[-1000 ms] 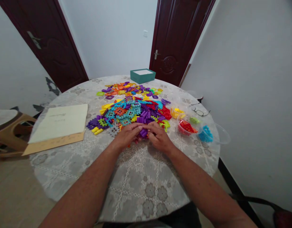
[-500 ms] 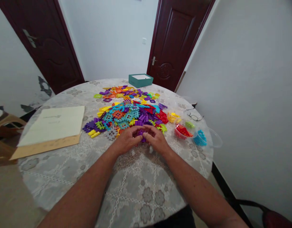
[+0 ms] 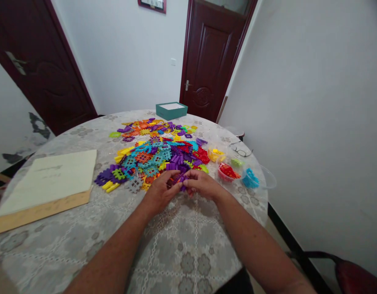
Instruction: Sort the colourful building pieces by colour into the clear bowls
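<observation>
**Hands drawn together on 1 purple piece**

Compared with 1 second ago, both hands have come off the near edge of the heap of bright plastic interlocking tiles point(image 3: 157, 153). I see the left hand point(image 3: 159, 192) and right hand point(image 3: 203, 184) pinching a small purple plastic interlocking piece point(image 3: 179, 180) between their fingertips, just above the lace-patterned tablecloth point(image 3: 188, 245). At right, 3 clear plastic cups hold yellow point(image 3: 215, 154), red point(image 3: 226, 171) and blue point(image 3: 250, 178) pieces.

Blocks point(image 3: 157, 155) are lying in the middle of the bench point(image 3: 188, 245). From them, a box point(image 3: 171, 110) is sitting at 12 o'clock, papers point(image 3: 50, 179) are lying at 9, bowls point(image 3: 237, 173) are standing at 3 and glasses point(image 3: 241, 151) are lying at 2. At 6, the left hand point(image 3: 159, 192) and right hand point(image 3: 203, 184) are pinching one block point(image 3: 179, 181) between them.
</observation>
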`<state>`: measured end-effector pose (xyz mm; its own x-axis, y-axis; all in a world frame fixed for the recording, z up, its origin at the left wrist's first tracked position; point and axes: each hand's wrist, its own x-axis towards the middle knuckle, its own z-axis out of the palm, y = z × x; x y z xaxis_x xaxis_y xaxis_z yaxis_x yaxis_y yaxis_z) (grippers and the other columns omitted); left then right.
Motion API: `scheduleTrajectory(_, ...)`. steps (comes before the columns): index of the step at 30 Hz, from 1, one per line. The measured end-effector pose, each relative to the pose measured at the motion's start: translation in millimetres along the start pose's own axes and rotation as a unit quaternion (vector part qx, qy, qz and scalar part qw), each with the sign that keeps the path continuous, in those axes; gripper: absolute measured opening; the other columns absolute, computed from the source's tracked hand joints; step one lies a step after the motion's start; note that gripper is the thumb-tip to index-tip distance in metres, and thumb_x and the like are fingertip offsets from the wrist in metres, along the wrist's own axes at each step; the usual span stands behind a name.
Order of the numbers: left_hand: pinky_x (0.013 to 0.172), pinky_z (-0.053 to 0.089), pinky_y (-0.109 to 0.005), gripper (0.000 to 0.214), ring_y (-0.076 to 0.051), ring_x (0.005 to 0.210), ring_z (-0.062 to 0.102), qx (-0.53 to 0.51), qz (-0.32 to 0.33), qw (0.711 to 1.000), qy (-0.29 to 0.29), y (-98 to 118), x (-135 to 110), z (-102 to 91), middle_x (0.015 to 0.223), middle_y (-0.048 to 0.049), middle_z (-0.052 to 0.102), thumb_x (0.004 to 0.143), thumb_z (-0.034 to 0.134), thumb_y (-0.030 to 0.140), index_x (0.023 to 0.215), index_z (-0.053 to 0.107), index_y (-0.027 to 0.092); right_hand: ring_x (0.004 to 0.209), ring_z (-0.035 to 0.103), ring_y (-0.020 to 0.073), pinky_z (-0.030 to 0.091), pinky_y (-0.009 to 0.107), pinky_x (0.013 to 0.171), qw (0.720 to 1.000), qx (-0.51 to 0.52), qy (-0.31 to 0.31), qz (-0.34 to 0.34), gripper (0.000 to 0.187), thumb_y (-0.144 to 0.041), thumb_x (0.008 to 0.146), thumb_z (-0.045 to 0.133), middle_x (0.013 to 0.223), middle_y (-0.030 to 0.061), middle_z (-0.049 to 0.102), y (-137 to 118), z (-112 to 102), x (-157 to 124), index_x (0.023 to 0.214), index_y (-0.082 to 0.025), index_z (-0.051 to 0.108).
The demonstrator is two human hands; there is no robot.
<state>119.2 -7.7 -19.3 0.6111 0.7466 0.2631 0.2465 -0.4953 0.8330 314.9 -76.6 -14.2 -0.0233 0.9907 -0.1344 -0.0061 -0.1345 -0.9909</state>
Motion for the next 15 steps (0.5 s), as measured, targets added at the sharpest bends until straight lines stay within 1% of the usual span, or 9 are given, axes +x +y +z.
scheduleTrajectory(3,0.073,0.055,-0.033,0.040,-0.021,0.083,0.071,-0.032,-0.028,0.999,0.014,-2,1,0.4,0.097,-0.0060,0.076,0.095,0.063,0.050,0.121,0.070,0.020,0.054,0.060,0.0133,0.054,0.026,0.053,0.999,-0.023,0.037,-0.019,0.026,-0.039,0.079,0.076,0.065,-0.0036,0.065,-14,-8,-1,0.093,-0.021,0.063)
scheduleTrajectory(5,0.072,0.054,-0.032,0.038,-0.021,0.079,0.070,-0.025,-0.034,0.999,0.022,-2,1,-0.8,0.089,-0.0039,0.075,0.096,0.061,0.050,0.117,0.071,0.021,0.055,0.060,0.0131,0.053,0.026,0.053,0.994,-0.044,0.082,-0.049,0.025,-0.039,0.081,0.075,0.067,-0.0027,0.065,-29,-17,1,0.093,-0.020,0.063)
scheduleTrajectory(7,0.072,0.054,-0.032,0.034,-0.021,0.078,0.070,0.003,-0.026,0.999,0.035,-2,0,-2.0,0.086,-0.0031,0.076,0.098,0.058,0.048,0.112,0.073,0.021,0.058,0.063,0.0135,0.054,0.025,0.055,0.981,-0.097,0.141,-0.086,0.025,-0.039,0.083,0.073,0.072,-0.0009,0.067,-48,-31,8,0.095,-0.020,0.064)
scheduleTrajectory(8,0.074,0.053,-0.033,0.031,-0.021,0.079,0.071,0.021,-0.018,0.999,0.040,-2,0,-2.0,0.086,-0.0033,0.076,0.098,0.058,0.046,0.109,0.073,0.021,0.060,0.064,0.0139,0.054,0.026,0.056,0.969,-0.140,0.172,-0.105,0.024,-0.039,0.084,0.073,0.074,0.0000,0.068,-58,-40,15,0.096,-0.019,0.065)
scheduleTrajectory(9,0.075,0.053,-0.033,0.029,-0.021,0.080,0.071,0.039,-0.008,0.998,0.043,-2,-1,-1.3,0.087,-0.0038,0.077,0.098,0.058,0.043,0.107,0.074,0.021,0.061,0.065,0.0141,0.055,0.025,0.057,0.952,-0.188,0.209,-0.124,0.024,-0.038,0.085,0.073,0.076,0.0009,0.069,-69,-51,24,0.097,-0.019,0.066)
scheduleTrajectory(10,0.077,0.054,-0.034,0.026,-0.022,0.082,0.072,0.055,0.005,0.998,0.043,-3,-1,-0.1,0.090,-0.0045,0.078,0.098,0.058,0.040,0.106,0.074,0.021,0.060,0.065,0.0140,0.054,0.025,0.056,0.930,-0.233,0.249,-0.136,0.023,-0.037,0.086,0.072,0.076,0.0019,0.070,-79,-64,34,0.097,-0.018,0.067)
scheduleTrajectory(11,0.079,0.054,-0.034,0.024,-0.022,0.084,0.072,0.071,0.020,0.996,0.039,-4,-2,1.8,0.093,-0.0054,0.078,0.097,0.058,0.036,0.106,0.074,0.021,0.061,0.066,0.0143,0.054,0.025,0.057,0.912,-0.271,0.278,-0.134,0.022,-0.035,0.087,0.071,0.078,0.0030,0.071,-89,-76,47,0.098,-0.017,0.067)
scheduleTrajectory(13,0.084,0.055,-0.035,0.022,-0.023,0.091,0.073,0.101,0.053,0.993,0.029,-8,-3,6.4,0.101,-0.0071,0.080,0.097,0.057,0.031,0.107,0.075,0.022,0.064,0.068,0.0138,0.054,0.023,0.060,0.875,-0.340,0.328,-0.102,0.019,-0.030,0.089,0.071,0.081,0.0048,0.073,-106,-102,74,0.100,-0.015,0.069)
scheduleTrajectory(15,0.088,0.055,-0.036,0.023,-0.024,0.097,0.074,0.125,0.085,0.988,0.021,-12,-5,10.7,0.106,-0.0083,0.080,0.098,0.055,0.028,0.108,0.075,0.022,0.064,0.068,0.0132,0.053,0.022,0.063,0.835,-0.422,0.351,-0.031,0.018,-0.027,0.091,0.070,0.079,0.0056,0.075,-117,-123,102,0.102,-0.013,0.072)
